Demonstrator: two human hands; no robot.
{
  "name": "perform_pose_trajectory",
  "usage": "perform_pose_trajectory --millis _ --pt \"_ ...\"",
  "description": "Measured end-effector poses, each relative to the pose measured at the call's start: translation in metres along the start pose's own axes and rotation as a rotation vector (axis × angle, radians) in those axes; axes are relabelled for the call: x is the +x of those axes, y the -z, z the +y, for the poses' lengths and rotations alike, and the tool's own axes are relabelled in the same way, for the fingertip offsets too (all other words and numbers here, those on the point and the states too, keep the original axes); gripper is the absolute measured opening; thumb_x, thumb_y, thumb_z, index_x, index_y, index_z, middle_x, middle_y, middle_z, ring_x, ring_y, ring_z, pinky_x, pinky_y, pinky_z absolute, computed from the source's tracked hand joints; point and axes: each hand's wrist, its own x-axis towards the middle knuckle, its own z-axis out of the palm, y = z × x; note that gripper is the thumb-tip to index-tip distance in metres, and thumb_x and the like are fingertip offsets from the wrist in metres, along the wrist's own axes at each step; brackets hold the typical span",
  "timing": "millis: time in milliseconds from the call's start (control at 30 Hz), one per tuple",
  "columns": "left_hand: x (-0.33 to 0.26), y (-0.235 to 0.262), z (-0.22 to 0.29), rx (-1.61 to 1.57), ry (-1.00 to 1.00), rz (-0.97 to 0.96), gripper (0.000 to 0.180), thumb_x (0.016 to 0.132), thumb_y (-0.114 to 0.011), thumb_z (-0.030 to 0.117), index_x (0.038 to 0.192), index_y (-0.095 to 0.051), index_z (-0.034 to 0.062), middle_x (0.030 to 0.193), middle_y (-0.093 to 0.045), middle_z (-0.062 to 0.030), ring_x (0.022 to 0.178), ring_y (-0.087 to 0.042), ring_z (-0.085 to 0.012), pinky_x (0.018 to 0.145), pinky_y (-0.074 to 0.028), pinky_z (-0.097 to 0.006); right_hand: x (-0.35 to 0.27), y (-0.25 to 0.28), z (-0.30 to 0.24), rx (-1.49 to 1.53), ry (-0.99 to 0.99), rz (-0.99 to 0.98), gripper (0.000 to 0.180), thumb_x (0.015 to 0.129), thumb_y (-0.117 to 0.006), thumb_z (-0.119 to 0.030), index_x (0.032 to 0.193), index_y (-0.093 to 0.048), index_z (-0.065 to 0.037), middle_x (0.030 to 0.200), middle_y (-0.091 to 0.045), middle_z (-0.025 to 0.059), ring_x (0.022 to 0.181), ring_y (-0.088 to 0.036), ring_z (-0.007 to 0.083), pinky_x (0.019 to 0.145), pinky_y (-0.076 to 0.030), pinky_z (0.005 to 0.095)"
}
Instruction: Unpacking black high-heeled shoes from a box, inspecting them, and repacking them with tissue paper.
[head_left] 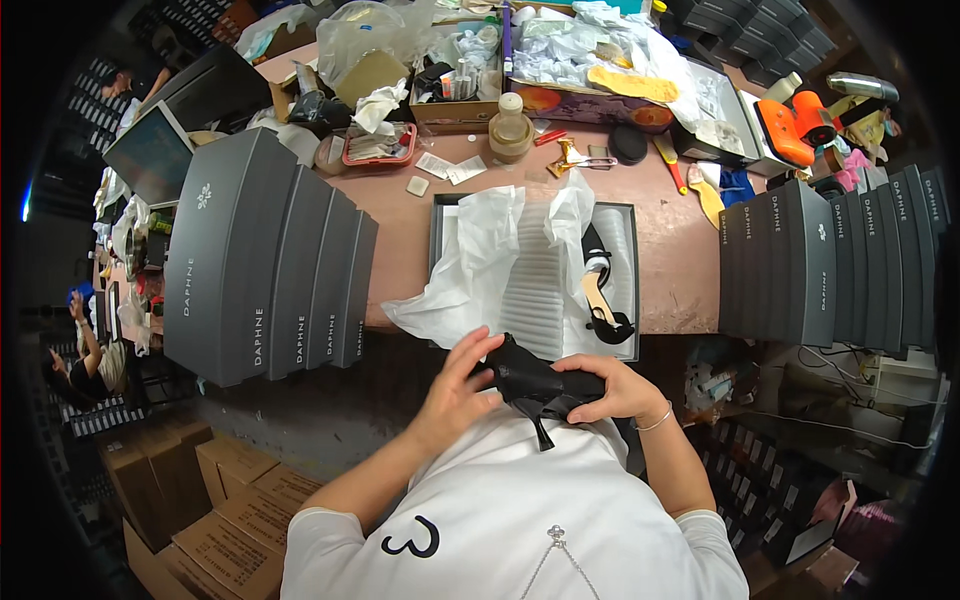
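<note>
In front of my white shirt I hold a black high-heeled shoe (528, 374), its slim heel pointing down towards me. My right hand (618, 388) is closed round its right end, thumb on the near side. At the other end, my left hand (452, 396) has its fingers spread, the fingertips at the shoe's edge. Just beyond lies an open dark grey shoebox (636, 285). White tissue paper (478, 235) spills over its left side, and ribbed white padding (538, 270) lines its middle. A matching black sandal (607, 322) with a pale insole lies at its right.
Dark grey shoeboxes stand in a left stack (225, 260) and a right stack (770, 265). Behind are a glue jar (511, 135), a red tray (380, 155), a yellow-bladed tool (670, 165) and a crumpled-paper carton (590, 95). Cardboard cartons (225, 540) sit on the lower left floor.
</note>
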Motion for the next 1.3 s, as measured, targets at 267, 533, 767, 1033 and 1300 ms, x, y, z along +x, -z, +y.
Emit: perform_pose_trajectory --millis 267,533,767,1033,1300 --pt "0.002 -0.031 -0.008 -0.118 -0.130 -0.059 0.075 0.080 -0.060 -0.001 0.147 -0.026 0.0051 0.152 -0.010 -0.0138 0.137 -0.029 -0.0232 0.113 -0.026 -0.038 -0.006 -0.011 -0.007 0.027 -0.012 0.106 0.066 0.063 -0.086 -0.011 0.121 -0.057 0.000 0.108 -0.063 0.0065 0.097 -0.058 0.0123 0.088 -0.046 0.0254" --pt "0.005 -0.034 -0.006 -0.048 -0.157 -0.029 0.068 0.081 -0.059 -0.001 0.143 -0.033 0.0015 0.151 -0.016 -0.0163 0.133 -0.034 -0.0204 0.110 -0.029 -0.035 -0.012 -0.012 -0.003 0.039 0.019 0.124 0.066 0.066 -0.085 -0.014 0.124 -0.056 -0.001 0.107 -0.063 0.0070 0.096 -0.059 0.0130 0.087 -0.047 0.0251" --pt "0.005 -0.034 -0.004 -0.068 -0.135 -0.008 0.064 0.082 -0.056 -0.002 0.142 -0.035 0.0001 0.151 -0.017 -0.0160 0.133 -0.034 -0.0189 0.110 -0.029 -0.033 -0.011 -0.013 -0.004 -0.024 0.021 0.130 0.065 0.066 -0.085 -0.015 0.124 -0.056 -0.002 0.105 -0.064 0.0070 0.093 -0.060 0.0126 0.085 -0.047 0.0250" --pt "0.005 -0.031 -0.004 -0.022 -0.154 -0.010 0.066 0.082 -0.051 -0.004 0.145 -0.032 -0.0008 0.152 -0.015 -0.0168 0.136 -0.030 -0.0198 0.111 -0.026 -0.032 -0.007 -0.012 -0.004 -0.039 0.011 0.116 0.066 0.063 -0.087 -0.011 0.121 -0.057 0.000 0.105 -0.063 0.0057 0.093 -0.057 0.0107 0.084 -0.047 0.0246" --pt "0.002 -0.029 0.000 -0.048 -0.161 -0.006 0.067 0.081 -0.050 -0.006 0.145 -0.031 -0.0013 0.153 -0.014 -0.0167 0.135 -0.032 -0.0197 0.110 -0.028 -0.031 -0.005 -0.014 -0.009 -0.018 -0.019 0.104 0.066 0.066 -0.084 -0.015 0.124 -0.056 -0.002 0.106 -0.064 0.0075 0.094 -0.060 0.0137 0.087 -0.047 0.0261"
